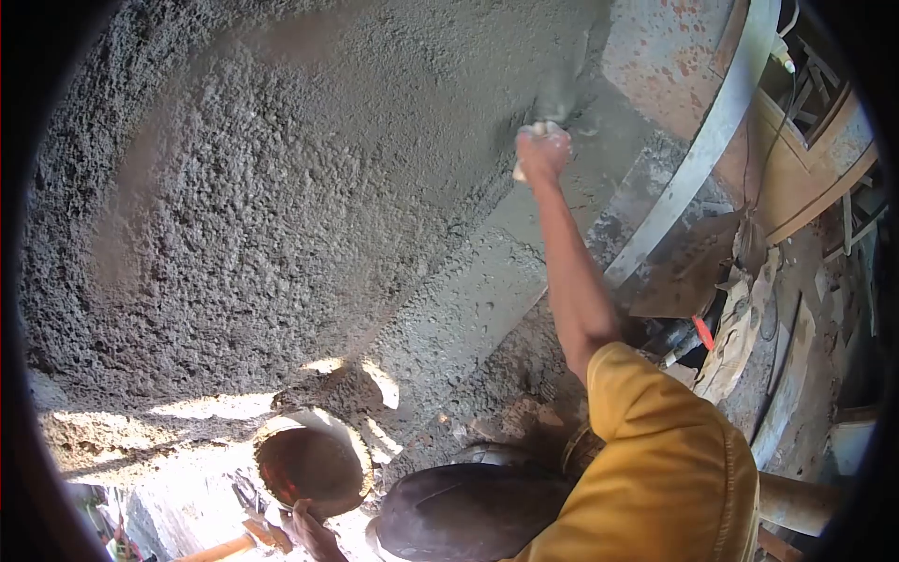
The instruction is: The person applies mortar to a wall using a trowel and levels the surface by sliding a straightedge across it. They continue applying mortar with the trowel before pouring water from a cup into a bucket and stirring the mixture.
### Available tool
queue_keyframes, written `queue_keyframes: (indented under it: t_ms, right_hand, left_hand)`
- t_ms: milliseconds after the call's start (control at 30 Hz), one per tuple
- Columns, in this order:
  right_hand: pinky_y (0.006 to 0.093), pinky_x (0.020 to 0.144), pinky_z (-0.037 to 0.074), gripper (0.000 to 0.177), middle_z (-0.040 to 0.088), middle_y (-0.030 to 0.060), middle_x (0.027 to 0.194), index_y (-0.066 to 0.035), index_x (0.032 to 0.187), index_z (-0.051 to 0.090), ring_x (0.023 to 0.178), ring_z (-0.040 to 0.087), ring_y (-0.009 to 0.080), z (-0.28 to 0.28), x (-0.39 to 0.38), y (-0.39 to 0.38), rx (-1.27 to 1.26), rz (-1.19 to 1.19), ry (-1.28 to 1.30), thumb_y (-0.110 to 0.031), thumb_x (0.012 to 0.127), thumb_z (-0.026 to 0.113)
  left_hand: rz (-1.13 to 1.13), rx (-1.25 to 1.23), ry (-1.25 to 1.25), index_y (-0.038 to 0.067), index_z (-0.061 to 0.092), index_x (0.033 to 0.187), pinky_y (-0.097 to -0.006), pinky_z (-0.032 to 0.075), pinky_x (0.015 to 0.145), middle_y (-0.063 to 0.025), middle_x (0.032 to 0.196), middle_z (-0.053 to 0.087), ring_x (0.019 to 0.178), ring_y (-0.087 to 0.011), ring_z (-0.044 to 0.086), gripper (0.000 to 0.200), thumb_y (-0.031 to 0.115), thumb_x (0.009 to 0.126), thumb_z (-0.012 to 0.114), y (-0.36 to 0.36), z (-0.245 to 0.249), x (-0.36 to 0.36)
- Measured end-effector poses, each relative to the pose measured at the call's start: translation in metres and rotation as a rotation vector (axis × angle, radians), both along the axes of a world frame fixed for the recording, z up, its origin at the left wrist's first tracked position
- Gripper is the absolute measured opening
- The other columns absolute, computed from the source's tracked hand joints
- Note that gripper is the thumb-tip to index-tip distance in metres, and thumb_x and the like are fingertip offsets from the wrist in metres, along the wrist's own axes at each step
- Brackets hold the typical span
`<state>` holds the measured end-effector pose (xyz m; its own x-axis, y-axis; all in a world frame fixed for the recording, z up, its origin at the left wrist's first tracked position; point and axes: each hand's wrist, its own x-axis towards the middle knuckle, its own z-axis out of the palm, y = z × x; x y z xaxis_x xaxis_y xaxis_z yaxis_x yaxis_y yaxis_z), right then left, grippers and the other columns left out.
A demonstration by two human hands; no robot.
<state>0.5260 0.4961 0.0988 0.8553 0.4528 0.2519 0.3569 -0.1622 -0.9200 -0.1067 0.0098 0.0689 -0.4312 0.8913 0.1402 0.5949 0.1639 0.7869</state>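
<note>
My right hand (pixel 543 153) is stretched far forward, its fingers wrapped round a pale handle. A blurred trowel blade (pixel 556 101) reaches beyond the fist and lies against the wet grey mortar (pixel 478 103). The mortar is smooth around the trowel and rough and lumpy further left. At the bottom, my left hand (pixel 314 532) grips the near rim of a round bowl (pixel 363 461). Its dark, reddish-brown inside faces me, and mortar crusts its rim. Part of the left hand is hidden at the lower edge of the view.
A long pale curved strip (pixel 693 159) borders the mortar on the right. Beyond it lie wooden pieces (pixel 796 169), broken boards (pixel 740 328) and a small red object (pixel 702 332). My dark-clothed knee (pixel 468 510) is below, near a wooden pole (pixel 220 550) at lower left.
</note>
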Motion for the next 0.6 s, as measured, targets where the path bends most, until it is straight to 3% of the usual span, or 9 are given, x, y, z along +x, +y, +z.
queue_keyframes:
  t_ms: [67, 100, 167, 233, 300, 367, 433, 533, 600]
  right_hand:
    - [0.0459, 0.073, 0.058, 0.041, 0.072, 0.0197, 0.085, 0.006, 0.115, 0.066, 0.075, 0.072, 0.0359, 0.031, -0.046, -0.048, 0.142, 0.187, -0.169, -0.021, 0.085, 0.077]
    - [0.0439, 0.069, 0.058, 0.04, 0.072, 0.0183, 0.081, 0.005, 0.118, 0.066, 0.07, 0.072, 0.0319, 0.049, -0.068, -0.082, 0.214, 0.291, -0.164, -0.02, 0.089, 0.075]
    - [0.0378, 0.059, 0.054, 0.034, 0.07, 0.0133, 0.077, 0.006, 0.118, 0.066, 0.066, 0.067, 0.0203, 0.047, -0.101, -0.135, 0.276, 0.532, 0.139, -0.019, 0.095, 0.071]
    - [0.0314, 0.053, 0.051, 0.031, 0.067, 0.0087, 0.073, 0.007, 0.114, 0.067, 0.066, 0.064, 0.013, 0.024, -0.123, -0.183, -0.035, 0.817, 0.312, -0.019, 0.098, 0.069]
    - [0.031, 0.052, 0.051, 0.026, 0.066, 0.0077, 0.076, 0.007, 0.109, 0.067, 0.063, 0.063, 0.0135, 0.006, -0.13, -0.22, -0.271, 1.282, 0.235, -0.017, 0.098, 0.068]
    - [0.0365, 0.059, 0.056, 0.026, 0.067, 0.0107, 0.077, 0.007, 0.111, 0.068, 0.067, 0.067, 0.02, 0.012, -0.143, -0.238, -0.776, 1.716, -0.065, -0.01, 0.092, 0.068]
    - [0.0393, 0.063, 0.056, 0.018, 0.067, 0.0105, 0.074, 0.001, 0.099, 0.071, 0.067, 0.066, 0.0241, -0.024, -0.164, -0.252, -0.546, 1.871, -0.557, -0.015, 0.092, 0.066]
    - [0.0422, 0.072, 0.056, 0.015, 0.068, 0.0125, 0.076, -0.002, 0.087, 0.073, 0.078, 0.068, 0.0306, -0.124, -0.213, -0.274, -0.379, 1.835, -0.795, -0.015, 0.087, 0.065]
    - [0.0428, 0.075, 0.057, 0.013, 0.069, 0.013, 0.077, -0.003, 0.082, 0.074, 0.084, 0.069, 0.0325, -0.133, -0.228, -0.271, -0.305, 1.93, -0.985, -0.013, 0.082, 0.066]
  left_hand:
    - [0.097, -0.053, -0.207, 0.003, 0.063, 0.105, -0.0317, 0.05, 0.069, -0.0165, 0.108, 0.058, 0.07, -0.0169, 0.053, 0.02, 0.02, 0.1, 0.052, 0.022, 0.009, 0.037]
    - [-0.009, 0.018, 0.085, 0.003, 0.064, 0.104, -0.0302, 0.048, 0.066, -0.0151, 0.106, 0.06, 0.07, -0.0148, 0.054, 0.019, 0.018, 0.097, 0.055, 0.02, -0.011, 0.03]
    - [-0.023, 0.044, 0.083, 0.003, 0.065, 0.103, -0.0273, 0.044, 0.061, -0.0117, 0.101, 0.064, 0.069, -0.0116, 0.056, 0.018, 0.013, 0.09, 0.059, 0.029, -0.05, 0.034]
    - [0.156, -0.069, -0.297, 0.002, 0.066, 0.106, -0.0251, 0.043, 0.059, -0.0064, 0.091, 0.066, 0.065, -0.0105, 0.056, 0.024, 0.005, 0.083, 0.062, 0.05, -0.061, 0.063]
    - [0.256, -0.026, -0.545, 0.001, 0.067, 0.111, -0.0249, 0.045, 0.058, -0.0038, 0.085, 0.067, 0.063, -0.0115, 0.057, 0.031, -0.001, 0.08, 0.063, 0.074, -0.057, 0.104]
    - [0.223, 0.046, -0.687, -0.001, 0.067, 0.114, -0.0264, 0.05, 0.056, -0.0051, 0.086, 0.069, 0.066, -0.0128, 0.062, 0.033, -0.003, 0.082, 0.062, 0.101, -0.016, 0.162]
    - [0.087, 0.007, -0.592, -0.002, 0.068, 0.114, -0.0294, 0.057, 0.061, -0.009, 0.091, 0.073, 0.073, -0.016, 0.069, 0.026, -0.001, 0.088, 0.064, 0.11, 0.006, 0.184]
    - [0.019, -0.032, -0.534, -0.004, 0.07, 0.113, -0.0293, 0.054, 0.067, -0.0099, 0.093, 0.074, 0.077, -0.0155, 0.068, 0.024, 0.005, 0.091, 0.067, 0.111, 0.0, 0.19]
    - [0.044, -0.059, -0.495, -0.007, 0.07, 0.113, -0.0281, 0.052, 0.077, -0.01, 0.096, 0.075, 0.085, -0.0133, 0.065, 0.026, 0.005, 0.091, 0.066, 0.114, 0.013, 0.205]
